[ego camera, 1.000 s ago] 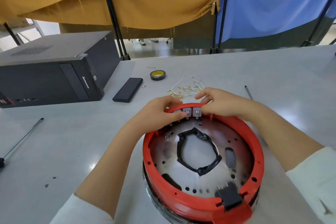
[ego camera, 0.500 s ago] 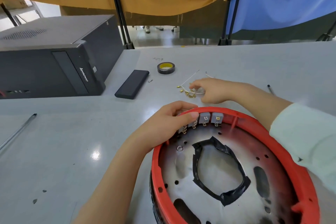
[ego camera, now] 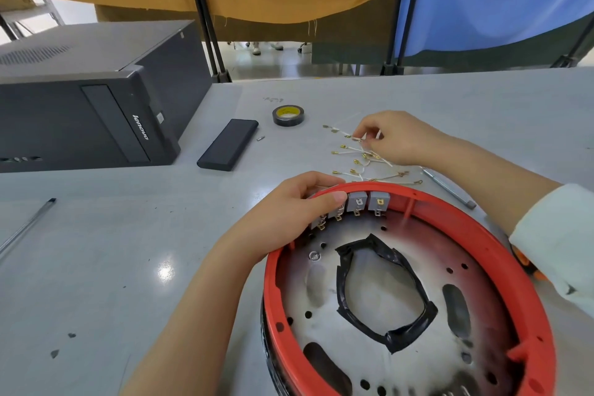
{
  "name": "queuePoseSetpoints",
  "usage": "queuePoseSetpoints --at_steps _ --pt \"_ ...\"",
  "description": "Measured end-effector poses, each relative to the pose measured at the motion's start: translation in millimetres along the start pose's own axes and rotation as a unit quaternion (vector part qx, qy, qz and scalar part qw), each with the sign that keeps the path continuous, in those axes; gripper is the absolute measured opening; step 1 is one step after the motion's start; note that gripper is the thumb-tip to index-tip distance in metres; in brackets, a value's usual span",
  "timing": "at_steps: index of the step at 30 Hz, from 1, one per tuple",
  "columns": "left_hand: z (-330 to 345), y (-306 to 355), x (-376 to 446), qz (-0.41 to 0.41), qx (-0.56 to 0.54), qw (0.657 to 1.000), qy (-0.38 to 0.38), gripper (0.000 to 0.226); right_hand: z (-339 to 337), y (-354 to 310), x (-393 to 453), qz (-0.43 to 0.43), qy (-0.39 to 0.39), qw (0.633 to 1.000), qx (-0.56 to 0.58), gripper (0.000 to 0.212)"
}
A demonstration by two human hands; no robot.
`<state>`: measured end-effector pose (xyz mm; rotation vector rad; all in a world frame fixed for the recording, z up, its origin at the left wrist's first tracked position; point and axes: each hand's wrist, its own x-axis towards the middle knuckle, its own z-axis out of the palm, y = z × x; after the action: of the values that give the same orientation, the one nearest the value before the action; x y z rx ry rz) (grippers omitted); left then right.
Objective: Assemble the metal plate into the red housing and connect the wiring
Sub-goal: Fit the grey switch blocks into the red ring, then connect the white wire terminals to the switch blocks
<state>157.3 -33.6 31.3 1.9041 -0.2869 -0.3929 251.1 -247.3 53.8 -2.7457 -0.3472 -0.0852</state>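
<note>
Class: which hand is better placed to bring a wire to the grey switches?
Right hand: it already pinches a wire in the pile. Left hand grips the red housing rim.

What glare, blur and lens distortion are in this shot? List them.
Head view: a bright glare spot on the table left of the left hand; wide-angle bending curves the table's far edge and stretches the red housing; the metal plate smears near the bottom edge; the wires stay fairly sharp.

Grey table (ego camera: 96, 267) carries: black Lenovo computer tower (ego camera: 80, 100) far left, black flat case (ego camera: 229, 144), tape roll (ego camera: 288, 115), loose white wires with gold terminals (ego camera: 363, 159), red housing (ego camera: 456, 228), two metal rods (ego camera: 27, 225) (ego camera: 448, 188).
</note>
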Motion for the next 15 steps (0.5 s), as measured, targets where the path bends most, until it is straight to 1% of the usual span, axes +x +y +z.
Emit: queuePoseSetpoints --at_steps 4,7,12,15 --pt "0 4 -2 0.002 0.016 1.000 0.003 0.025 -5 -4 -11 -0.006 0.058 0.998 0.034 0.019" --pt "0 7 -4 0.004 0.025 1.000 0.007 0.026 -10 -10 -24 -0.006 0.130 0.989 0.066 0.020" --pt "-2 10 -9 0.015 0.053 0.998 0.019 0.027 -34 -23 -54 -0.004 0.245 0.959 0.143 0.018" --pt "-3 10 -12 0.022 0.075 0.997 0.023 0.025 -52 -31 -72 0.002 0.262 0.936 0.236 0.015"
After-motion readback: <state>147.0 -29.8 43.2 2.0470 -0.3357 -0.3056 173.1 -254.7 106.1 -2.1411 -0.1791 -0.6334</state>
